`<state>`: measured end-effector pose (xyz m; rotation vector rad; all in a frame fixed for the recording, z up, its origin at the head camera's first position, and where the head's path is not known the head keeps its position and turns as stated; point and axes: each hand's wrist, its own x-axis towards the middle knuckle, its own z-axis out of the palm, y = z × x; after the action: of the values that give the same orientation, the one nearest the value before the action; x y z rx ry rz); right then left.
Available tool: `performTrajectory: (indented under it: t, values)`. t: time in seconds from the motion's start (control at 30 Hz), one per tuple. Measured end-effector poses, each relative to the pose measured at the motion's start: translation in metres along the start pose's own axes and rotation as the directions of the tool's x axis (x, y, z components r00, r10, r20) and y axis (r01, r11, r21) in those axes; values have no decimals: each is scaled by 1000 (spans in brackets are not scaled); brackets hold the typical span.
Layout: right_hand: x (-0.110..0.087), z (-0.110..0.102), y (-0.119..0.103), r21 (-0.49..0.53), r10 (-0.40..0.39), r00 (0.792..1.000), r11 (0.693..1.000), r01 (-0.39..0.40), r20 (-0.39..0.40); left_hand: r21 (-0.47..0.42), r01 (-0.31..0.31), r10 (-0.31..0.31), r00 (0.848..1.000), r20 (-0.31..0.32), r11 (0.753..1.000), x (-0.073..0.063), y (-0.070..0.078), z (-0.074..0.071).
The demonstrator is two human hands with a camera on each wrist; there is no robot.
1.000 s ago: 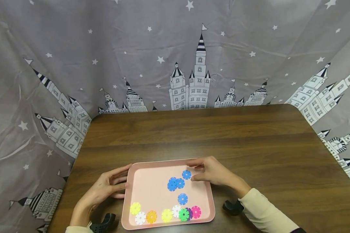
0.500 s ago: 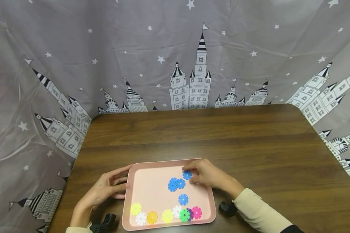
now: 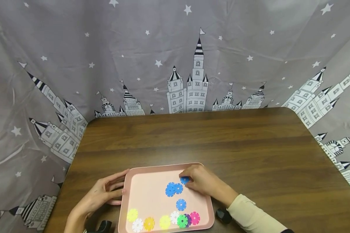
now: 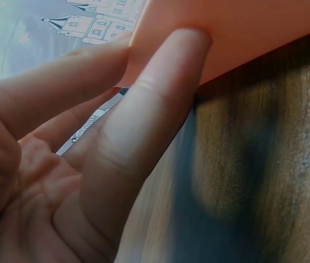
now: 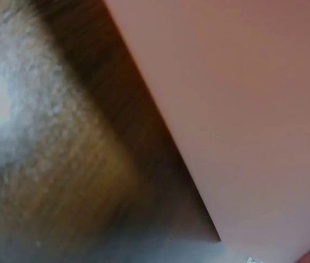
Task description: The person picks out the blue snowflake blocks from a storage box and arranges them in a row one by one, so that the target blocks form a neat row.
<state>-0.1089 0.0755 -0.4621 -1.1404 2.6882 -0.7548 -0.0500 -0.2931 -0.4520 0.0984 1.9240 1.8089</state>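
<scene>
A pink tray (image 3: 151,171) lies near the table's front edge. My left hand (image 3: 100,195) rests at its left side with extended fingers; in the left wrist view the thumb (image 4: 165,76) presses the tray's outer wall (image 4: 242,38). Reaching over the far right corner, my right hand (image 3: 202,181) pinches a blue notched plastic disc (image 3: 184,180) between thumb and fingers, partly covering it. Close by sit overlapping blue discs (image 3: 170,189), and a single blue disc (image 3: 181,204) lies nearer me. The right wrist view holds only the tray wall (image 5: 242,120) and table.
Along the tray's near side lie yellow (image 3: 132,215), white (image 3: 137,225), orange (image 3: 149,224), green (image 3: 182,221), purple and pink discs (image 3: 195,218). The wooden table (image 3: 192,139) reaches back to a grey castle-print curtain (image 3: 119,48).
My right hand has moved left and its fingers have closed in on the far blue disc. The left hand stays at the tray's side. The head view has tilted slightly up.
</scene>
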Motion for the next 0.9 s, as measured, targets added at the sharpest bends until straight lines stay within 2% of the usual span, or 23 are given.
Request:
performTrajectory:
  t: [0.13,0.23,0.57,0.9]
  values:
    - [0,3,0,-78,-52,999,996,51,-11,-7,8,-8,1000,3,1000,0,0,1]
    - [0,3,-1,-94,-68,998,993,66,-17,-7,5,-5,1000,-1,1000,0,-1,1]
    - [0,3,-1,-52,-38,998,998,36,-42,-11,3,-3,1000,5,1000,2,-1,1]
    - [-13,-20,3,-7,-42,984,999,41,-174,13,21,-21,1000,-12,1000,1,0,1]
